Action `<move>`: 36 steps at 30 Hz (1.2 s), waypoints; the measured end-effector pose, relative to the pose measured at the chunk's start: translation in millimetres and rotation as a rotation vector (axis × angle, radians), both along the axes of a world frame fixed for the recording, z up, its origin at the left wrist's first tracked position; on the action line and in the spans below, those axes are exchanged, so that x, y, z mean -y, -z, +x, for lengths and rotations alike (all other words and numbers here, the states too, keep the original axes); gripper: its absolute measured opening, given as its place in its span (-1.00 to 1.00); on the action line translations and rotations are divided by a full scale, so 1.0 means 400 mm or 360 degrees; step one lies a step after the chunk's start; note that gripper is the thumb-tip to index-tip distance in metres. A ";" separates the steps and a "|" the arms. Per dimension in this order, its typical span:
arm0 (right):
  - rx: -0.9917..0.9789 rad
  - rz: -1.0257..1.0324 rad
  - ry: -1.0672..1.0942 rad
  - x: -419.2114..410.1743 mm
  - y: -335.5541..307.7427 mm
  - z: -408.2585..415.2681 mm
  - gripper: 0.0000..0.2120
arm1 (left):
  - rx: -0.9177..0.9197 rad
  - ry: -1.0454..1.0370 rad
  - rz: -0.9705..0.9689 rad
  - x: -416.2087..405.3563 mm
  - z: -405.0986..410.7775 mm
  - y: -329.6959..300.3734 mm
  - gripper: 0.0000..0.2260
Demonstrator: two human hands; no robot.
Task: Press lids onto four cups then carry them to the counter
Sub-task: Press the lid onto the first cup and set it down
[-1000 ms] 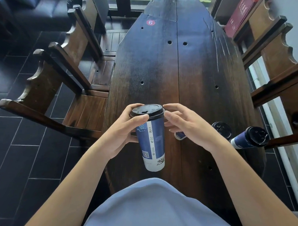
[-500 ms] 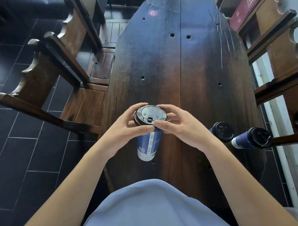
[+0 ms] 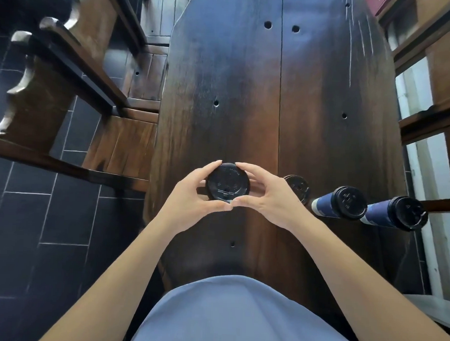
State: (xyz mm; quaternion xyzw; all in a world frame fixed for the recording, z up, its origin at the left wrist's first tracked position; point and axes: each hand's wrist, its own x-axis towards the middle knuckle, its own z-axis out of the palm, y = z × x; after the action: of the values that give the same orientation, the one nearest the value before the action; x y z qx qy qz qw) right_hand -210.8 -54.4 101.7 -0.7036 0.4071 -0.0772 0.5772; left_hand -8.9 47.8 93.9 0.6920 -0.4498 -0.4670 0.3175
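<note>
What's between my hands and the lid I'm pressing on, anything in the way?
Nothing visible. The left hand and right hand both grip the black lid directly by its rim.

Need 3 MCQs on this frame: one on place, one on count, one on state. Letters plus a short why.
1. Where do the other lidded cups stand relative to the held cup?
A. To its right
B. To its left
C. On the chair

2. How many black lids are in view?
A. Two
B. Four
C. Six

3. What are the hands doing?
A. Resting flat on the table
B. Both gripping the lid's rim
C. One lifting a chair

A: three cups line the table's right edge.
B: the held lid plus one on each of the three cups.
B: left hand and right hand curl fingers and thumbs round the lid.
</note>
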 end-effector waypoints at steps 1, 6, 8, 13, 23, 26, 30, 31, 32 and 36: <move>0.0003 0.0008 0.0011 0.001 0.022 0.005 -0.32 | 0.0000 0.0005 0.0006 0.004 0.004 0.018 -0.19; -0.0049 0.0079 0.0044 0.003 0.121 0.036 -0.28 | 0.0001 0.0035 0.0087 0.025 0.036 0.101 -0.17; -0.0065 0.0117 0.0034 0.009 0.154 0.050 -0.27 | 0.0002 0.0064 0.0115 0.032 0.054 0.128 -0.16; -0.0048 0.0079 0.0045 0.023 0.207 0.091 -0.26 | 0.0044 0.0055 0.0103 0.047 0.091 0.168 -0.18; -0.0063 0.0101 -0.0054 0.031 0.259 0.151 -0.26 | 0.0073 -0.0005 0.0140 0.038 0.131 0.209 -0.21; -0.0097 0.0101 -0.0051 0.024 0.272 0.150 -0.26 | 0.0061 -0.0021 0.0182 0.032 0.122 0.218 -0.23; -0.0098 0.0103 -0.0013 0.017 0.279 0.141 -0.26 | 0.0069 -0.0010 0.0196 0.032 0.112 0.221 -0.23; -0.0098 0.0102 -0.0004 0.017 0.280 0.140 -0.26 | 0.0075 -0.0004 0.0202 0.034 0.112 0.220 -0.23; -0.0098 0.0098 0.0006 0.017 0.281 0.139 -0.27 | 0.0086 0.0002 0.0209 0.038 0.112 0.218 -0.23; -0.0098 0.0105 0.0023 0.020 0.280 0.138 -0.27 | 0.0121 0.0046 0.0241 0.053 0.110 0.205 -0.23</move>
State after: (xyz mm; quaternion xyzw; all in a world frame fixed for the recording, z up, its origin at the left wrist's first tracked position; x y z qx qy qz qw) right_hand -155.6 -62.2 -10.3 -0.6833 0.4322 -0.0464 0.5866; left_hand 35.2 26.5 11.8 0.7247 -0.4349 -0.4775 0.2401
